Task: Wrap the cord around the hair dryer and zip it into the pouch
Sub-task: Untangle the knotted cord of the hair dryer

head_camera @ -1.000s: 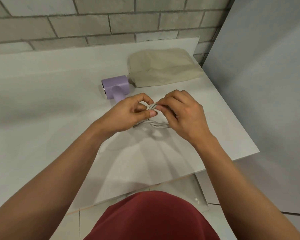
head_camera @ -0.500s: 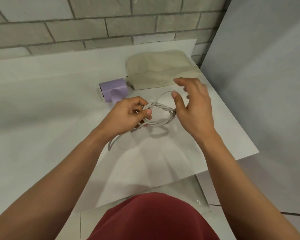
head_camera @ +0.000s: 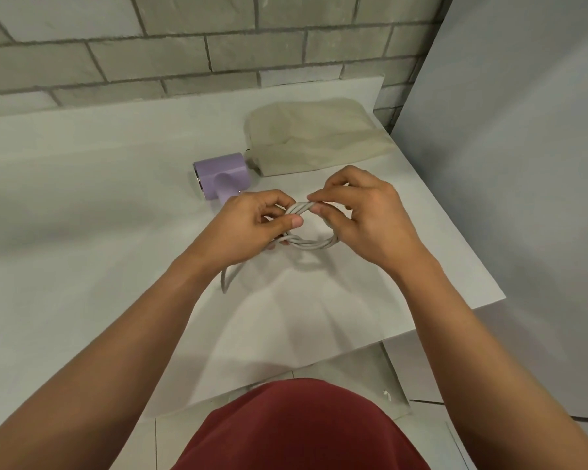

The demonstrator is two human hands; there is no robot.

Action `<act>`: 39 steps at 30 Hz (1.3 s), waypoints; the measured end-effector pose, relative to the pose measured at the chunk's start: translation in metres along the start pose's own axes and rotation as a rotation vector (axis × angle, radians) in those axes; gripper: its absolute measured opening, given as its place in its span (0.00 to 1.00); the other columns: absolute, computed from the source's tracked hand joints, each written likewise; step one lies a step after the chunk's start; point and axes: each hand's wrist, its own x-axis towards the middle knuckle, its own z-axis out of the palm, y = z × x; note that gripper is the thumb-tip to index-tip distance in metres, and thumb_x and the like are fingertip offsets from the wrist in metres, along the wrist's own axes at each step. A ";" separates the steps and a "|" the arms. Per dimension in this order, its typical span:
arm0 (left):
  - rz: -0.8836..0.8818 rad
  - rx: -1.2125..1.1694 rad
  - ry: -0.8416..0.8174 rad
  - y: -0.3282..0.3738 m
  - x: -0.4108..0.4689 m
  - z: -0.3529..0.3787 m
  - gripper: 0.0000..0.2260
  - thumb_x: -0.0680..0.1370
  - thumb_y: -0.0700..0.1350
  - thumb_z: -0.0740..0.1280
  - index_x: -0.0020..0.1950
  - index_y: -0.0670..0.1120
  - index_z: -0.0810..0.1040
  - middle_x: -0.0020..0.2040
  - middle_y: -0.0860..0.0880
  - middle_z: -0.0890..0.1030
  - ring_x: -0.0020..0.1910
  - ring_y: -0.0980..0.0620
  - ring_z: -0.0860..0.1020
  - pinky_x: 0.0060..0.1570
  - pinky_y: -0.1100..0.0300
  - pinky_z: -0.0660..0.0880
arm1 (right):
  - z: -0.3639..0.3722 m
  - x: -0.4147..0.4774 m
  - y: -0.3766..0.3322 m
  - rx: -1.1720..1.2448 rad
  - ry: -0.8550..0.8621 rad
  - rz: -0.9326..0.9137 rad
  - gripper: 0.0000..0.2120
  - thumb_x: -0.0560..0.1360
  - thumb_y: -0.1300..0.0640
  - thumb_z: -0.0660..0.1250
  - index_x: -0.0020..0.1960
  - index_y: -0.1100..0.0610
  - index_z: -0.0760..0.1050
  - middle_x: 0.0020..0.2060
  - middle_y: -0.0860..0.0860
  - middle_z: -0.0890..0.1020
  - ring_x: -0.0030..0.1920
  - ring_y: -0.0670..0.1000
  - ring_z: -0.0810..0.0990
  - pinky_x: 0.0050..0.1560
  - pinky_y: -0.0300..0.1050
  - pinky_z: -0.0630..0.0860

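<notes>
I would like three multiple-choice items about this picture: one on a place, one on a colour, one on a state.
1. Where does the flat beige fabric pouch lie, seen from the lilac plastic hair dryer?
A. to its right
B. to its left
C. under it

2. What colour is the coiled cord?
A. black
B. light grey
C. red

3. How is the cord held?
A. by neither hand
B. by the left hand alone
C. by both, left and right hand

Key: 1 A, the pouch's end sits just right of the dryer body; 2 B, the coil looks pale grey; 3 C, fingers of both hands pinch the loop.
</notes>
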 end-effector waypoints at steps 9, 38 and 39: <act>0.009 0.012 0.042 0.003 0.002 -0.002 0.06 0.80 0.49 0.72 0.52 0.49 0.86 0.38 0.53 0.85 0.33 0.59 0.80 0.34 0.70 0.73 | -0.015 0.002 -0.006 0.304 0.315 0.258 0.04 0.78 0.54 0.75 0.52 0.51 0.87 0.47 0.44 0.82 0.43 0.40 0.79 0.42 0.35 0.73; 0.086 0.090 0.089 0.002 -0.007 -0.001 0.09 0.81 0.52 0.70 0.50 0.48 0.87 0.34 0.54 0.82 0.30 0.54 0.75 0.36 0.63 0.71 | -0.029 0.003 -0.002 0.048 0.231 -0.057 0.06 0.82 0.56 0.72 0.54 0.57 0.86 0.48 0.51 0.84 0.44 0.49 0.80 0.43 0.47 0.78; 0.089 0.100 0.082 0.001 -0.006 -0.001 0.11 0.81 0.53 0.70 0.48 0.47 0.86 0.35 0.51 0.83 0.32 0.51 0.77 0.37 0.61 0.72 | -0.032 0.003 -0.002 0.090 0.253 -0.022 0.06 0.81 0.57 0.72 0.54 0.58 0.86 0.48 0.51 0.84 0.44 0.43 0.78 0.44 0.41 0.76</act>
